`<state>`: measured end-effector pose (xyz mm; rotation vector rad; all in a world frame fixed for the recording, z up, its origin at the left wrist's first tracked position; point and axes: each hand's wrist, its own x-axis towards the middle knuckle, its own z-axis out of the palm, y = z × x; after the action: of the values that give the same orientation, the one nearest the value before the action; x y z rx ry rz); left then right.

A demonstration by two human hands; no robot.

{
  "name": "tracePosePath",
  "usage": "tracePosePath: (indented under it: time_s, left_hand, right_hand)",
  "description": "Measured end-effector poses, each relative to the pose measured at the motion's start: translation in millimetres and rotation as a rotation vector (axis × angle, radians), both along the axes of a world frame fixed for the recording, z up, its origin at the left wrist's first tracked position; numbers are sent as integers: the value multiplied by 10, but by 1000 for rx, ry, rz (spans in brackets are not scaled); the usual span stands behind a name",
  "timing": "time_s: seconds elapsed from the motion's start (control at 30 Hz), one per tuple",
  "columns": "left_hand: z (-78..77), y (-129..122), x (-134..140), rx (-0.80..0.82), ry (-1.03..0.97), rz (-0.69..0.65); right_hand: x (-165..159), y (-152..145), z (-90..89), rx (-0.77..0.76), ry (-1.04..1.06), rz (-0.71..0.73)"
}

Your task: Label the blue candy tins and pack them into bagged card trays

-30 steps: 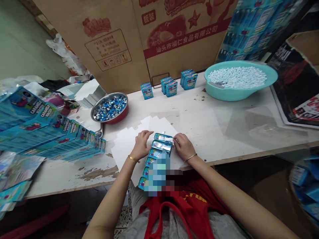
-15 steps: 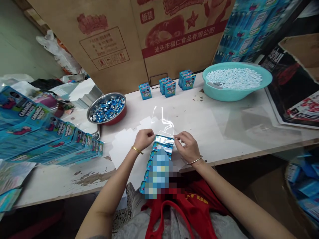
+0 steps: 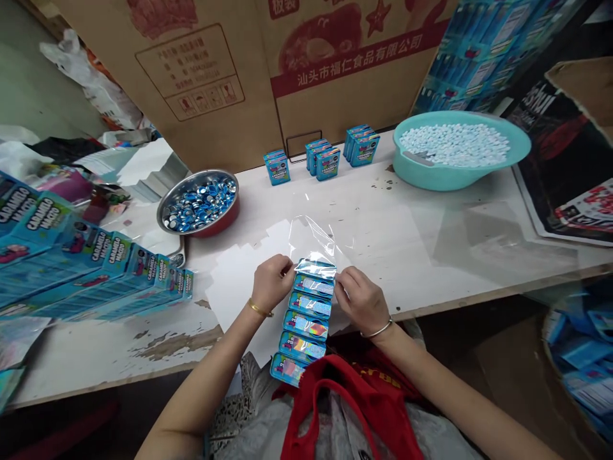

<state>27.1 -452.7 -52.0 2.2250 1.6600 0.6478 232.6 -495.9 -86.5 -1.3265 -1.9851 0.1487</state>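
A row of several small flat blue tins [image 3: 306, 324] with shiny printed tops runs from the white paper down to the table's near edge, by my red apron. Clear plastic film [image 3: 311, 236] lies over the far end of the row and spreads beyond it, glinting. At the left side of the far tins, my left hand [image 3: 274, 282] pinches the film's edge with thumb and finger. Opposite it, my right hand [image 3: 363, 300] is closed at the film's right edge, its fingertips against the tins' side.
A metal bowl of blue-and-silver caps [image 3: 201, 201] stands at left, beside stacked blue boxes [image 3: 100, 255]. Small blue boxes [image 3: 327, 164] stand before a large carton [image 3: 230, 140]. A turquoise basin [image 3: 431, 176] of pale tablets sits at right. White paper [image 3: 234, 281] lies beneath my left hand.
The film's far end has shifted and now lies in a different fold. My hands have moved slightly toward me, still at its two sides. The view has tilted a little.
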Motion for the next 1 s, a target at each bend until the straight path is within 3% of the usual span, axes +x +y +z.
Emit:
tracePosePath:
  time_s: [0.13, 0.27, 0.37, 0.47, 0.6, 0.73, 0.9, 1.0]
  left_hand:
    - [-196, -97, -57, 88, 98, 36]
    - [-333, -75, -30, -72, 227, 98]
    - [-332, -67, 3, -172, 355, 81]
    - [-261, -133, -34, -165, 404, -5]
    - [-199, -302, -204, -114, 434, -98]
    - [-229, -391, -317, -88, 438, -65]
    - [-280, -345, -258, -92, 443, -48]
    - [-291, -347, -273, -85, 488, -60]
  right_hand:
    - [-42, -32, -164, -58, 46, -191]
    - [-27, -8, -263, -186, -56, -355]
    - [-32, 6, -293, -288, -186, -396]
    - [-82, -9, -302, -338, -296, -369]
    - [-159, -111, -290, -274, -353, -238]
    - [-169, -152, -280, -205, -356, -156]
    - [-169, -95, -294, -254, -392, -134]
    - [-178, -226, -277, -216, -400, -64]
